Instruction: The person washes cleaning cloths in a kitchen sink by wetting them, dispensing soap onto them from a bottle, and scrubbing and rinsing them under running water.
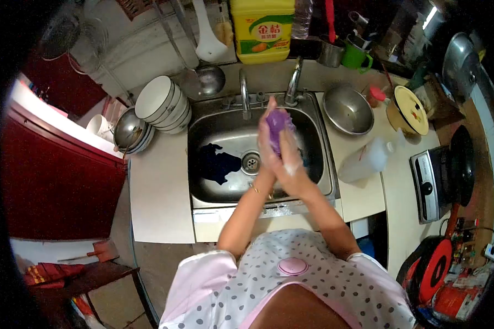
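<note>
Above the right half of the steel sink (225, 120), my left hand (265, 143) and my right hand (290, 163) press together around a crumpled purple cloth (279, 127). Its top and middle show between the palms; the rest is hidden. White foam lies on my right hand near the wrist. A bunched dark navy cloth (217, 163) lies wet on the sink floor, left of the drain (251, 163). Behind my hands stand two faucets, one at the middle (244, 94) and one farther right (294, 82).
Stacked bowls (162, 104) and a metal ladle (210, 80) are left of and behind the sink. To the right are a steel basin (348, 109), a translucent bottle (368, 160), a yellow-lidded pot (410, 111) and a gas stove (427, 186). A yellow detergent jug (263, 33) stands behind.
</note>
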Demonstrator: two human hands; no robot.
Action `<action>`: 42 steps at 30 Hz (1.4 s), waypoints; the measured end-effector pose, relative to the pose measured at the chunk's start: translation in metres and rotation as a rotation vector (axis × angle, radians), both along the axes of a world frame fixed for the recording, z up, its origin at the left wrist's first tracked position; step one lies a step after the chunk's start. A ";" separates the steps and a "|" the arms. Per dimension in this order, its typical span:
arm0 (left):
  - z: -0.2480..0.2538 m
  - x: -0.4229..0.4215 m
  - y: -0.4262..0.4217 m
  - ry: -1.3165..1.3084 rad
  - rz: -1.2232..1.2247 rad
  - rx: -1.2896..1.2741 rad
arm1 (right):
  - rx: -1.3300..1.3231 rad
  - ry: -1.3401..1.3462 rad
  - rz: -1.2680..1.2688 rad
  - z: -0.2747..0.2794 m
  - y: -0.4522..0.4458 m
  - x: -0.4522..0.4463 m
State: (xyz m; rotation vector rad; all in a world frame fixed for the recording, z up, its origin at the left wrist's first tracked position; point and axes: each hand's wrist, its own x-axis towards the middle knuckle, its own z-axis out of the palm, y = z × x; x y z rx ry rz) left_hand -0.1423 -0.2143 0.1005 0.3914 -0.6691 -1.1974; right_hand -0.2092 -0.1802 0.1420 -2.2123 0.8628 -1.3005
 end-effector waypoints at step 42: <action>-0.226 0.170 0.061 -1.368 0.339 1.150 | 0.475 0.608 0.428 -0.338 -0.074 0.135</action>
